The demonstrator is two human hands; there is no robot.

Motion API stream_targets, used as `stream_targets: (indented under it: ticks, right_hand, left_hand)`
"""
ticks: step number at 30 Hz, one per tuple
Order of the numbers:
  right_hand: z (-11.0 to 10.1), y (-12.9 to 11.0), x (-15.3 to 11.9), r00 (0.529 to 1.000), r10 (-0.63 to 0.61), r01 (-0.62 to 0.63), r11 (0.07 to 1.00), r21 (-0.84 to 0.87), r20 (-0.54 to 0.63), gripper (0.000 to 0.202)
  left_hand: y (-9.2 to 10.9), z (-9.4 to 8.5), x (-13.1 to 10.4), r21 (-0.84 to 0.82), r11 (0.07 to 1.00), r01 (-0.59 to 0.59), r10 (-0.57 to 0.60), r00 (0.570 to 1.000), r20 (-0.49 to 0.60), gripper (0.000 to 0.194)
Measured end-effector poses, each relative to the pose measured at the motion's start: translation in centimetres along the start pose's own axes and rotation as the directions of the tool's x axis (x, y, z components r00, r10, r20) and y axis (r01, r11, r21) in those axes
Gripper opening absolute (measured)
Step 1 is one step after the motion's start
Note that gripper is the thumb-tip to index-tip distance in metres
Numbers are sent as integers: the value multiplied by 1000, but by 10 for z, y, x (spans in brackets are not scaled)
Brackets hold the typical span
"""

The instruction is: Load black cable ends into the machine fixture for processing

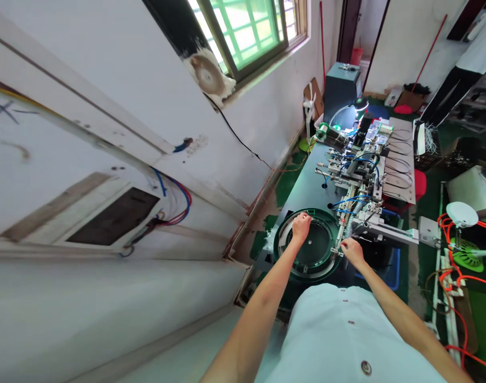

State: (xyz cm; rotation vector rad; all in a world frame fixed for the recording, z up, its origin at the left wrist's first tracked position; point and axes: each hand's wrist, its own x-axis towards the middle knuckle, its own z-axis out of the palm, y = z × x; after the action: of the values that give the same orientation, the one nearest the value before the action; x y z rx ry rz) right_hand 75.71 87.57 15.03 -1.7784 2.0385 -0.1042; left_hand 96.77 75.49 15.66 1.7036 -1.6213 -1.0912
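A round green vibratory bowl feeder (281,242) sits at the near end of the machine table. Over its far-left rim hovers my left hand (301,227), fingers pinched together; anything between them is too small to make out. A narrow metal feed track (342,226) runs from the bowl's right side toward the machine (360,165). Close beside the near end of that track is my right hand (352,251), also with fingers drawn together. Whether it touches the track or holds some small part cannot be seen.
A grey metal cabinet (341,88) and a lit lamp (361,103) stand beyond the machine. A blue crate (394,268) lies low at right. Orange cables (450,266) and a green fan (468,254) are farther right. A wall with a window (246,32) borders the left.
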Motion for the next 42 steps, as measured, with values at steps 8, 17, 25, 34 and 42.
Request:
stream_targets:
  ticks: [8,17,25,34,42]
  right_hand:
    - [20,-10,20,996,-38,50,987,-153,82,21]
    - [18,-4,14,993,-120,120,987,-109,10,19]
    - [-16,-32,-4,930,-327,346,934,93,-169,30]
    - [-34,-38,-18,831,-525,549,827,123,-181,31]
    - [-25,-28,-22,853,-490,513,852,110,-178,24]
  left_hand:
    - [11,9,-53,-417,893,169,-170,985,36,27]
    - [17,11,-97,-657,689,307,-241,951,192,37]
    - [21,19,-103,-642,721,263,-194,965,178,29]
    - [27,21,-111,-487,868,96,-2,982,190,30]
    - [19,24,-99,-208,977,-41,102,951,291,34]
